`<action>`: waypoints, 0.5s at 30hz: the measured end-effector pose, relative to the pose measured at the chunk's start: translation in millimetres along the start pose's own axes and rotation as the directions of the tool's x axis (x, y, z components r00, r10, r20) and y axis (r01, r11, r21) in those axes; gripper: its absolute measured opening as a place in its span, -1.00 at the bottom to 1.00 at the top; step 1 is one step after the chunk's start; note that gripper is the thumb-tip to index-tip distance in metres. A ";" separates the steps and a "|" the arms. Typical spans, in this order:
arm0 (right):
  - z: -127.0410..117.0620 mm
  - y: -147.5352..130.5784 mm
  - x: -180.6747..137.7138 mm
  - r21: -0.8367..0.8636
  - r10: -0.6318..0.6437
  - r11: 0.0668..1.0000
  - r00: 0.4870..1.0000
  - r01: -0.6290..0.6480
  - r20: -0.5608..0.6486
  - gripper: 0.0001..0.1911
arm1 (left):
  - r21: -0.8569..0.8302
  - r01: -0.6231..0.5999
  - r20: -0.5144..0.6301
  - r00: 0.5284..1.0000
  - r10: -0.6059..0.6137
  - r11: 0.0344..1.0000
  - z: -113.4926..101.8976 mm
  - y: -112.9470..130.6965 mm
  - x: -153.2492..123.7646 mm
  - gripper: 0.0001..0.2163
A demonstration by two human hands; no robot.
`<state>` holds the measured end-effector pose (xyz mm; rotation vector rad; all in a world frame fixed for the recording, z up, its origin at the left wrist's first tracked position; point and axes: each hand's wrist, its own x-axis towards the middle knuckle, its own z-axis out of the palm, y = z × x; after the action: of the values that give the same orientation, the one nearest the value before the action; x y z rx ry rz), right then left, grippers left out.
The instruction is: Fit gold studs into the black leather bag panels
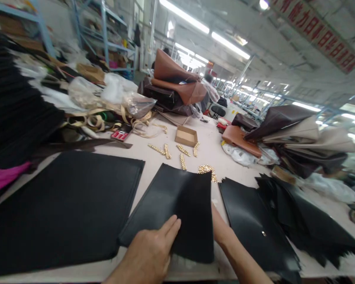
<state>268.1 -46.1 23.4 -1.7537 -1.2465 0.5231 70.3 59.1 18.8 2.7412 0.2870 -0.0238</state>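
A black leather-like panel (192,197) lies in front of me, its right side lifted and slightly bowed. My left hand (154,246) rests on its lower part, two fingers stretched out over the surface. My right hand (217,223) is behind the panel's right edge; its fingers are hidden. To the left lies a flat stack of larger black panels (68,201). On the right, another black panel stack (248,217) carries a small shiny metal fitting (264,233). Beyond the middle panel are rows of gold metal pieces (183,150) and a loose gold heap (206,169).
An open cardboard box (185,136) stands behind the gold pieces. Brown bag parts (177,85) are piled at the back, more brown pieces (296,134) at the right. A red calculator (121,134), straps and plastic bags (118,88) crowd the left. More black pieces (301,213) fan out at far right.
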 end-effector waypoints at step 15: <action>-125.2 85.3 58.7 -0.771 0.342 0.499 0.907 -0.395 -0.244 -0.70 | 0.053 0.003 -0.127 0.992 0.003 0.999 42.4 -9.9 -4.6 -0.28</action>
<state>430.3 -53.7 24.0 -2.8536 -1.1283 0.0899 64.7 51.3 -24.0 2.8006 0.3258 0.1454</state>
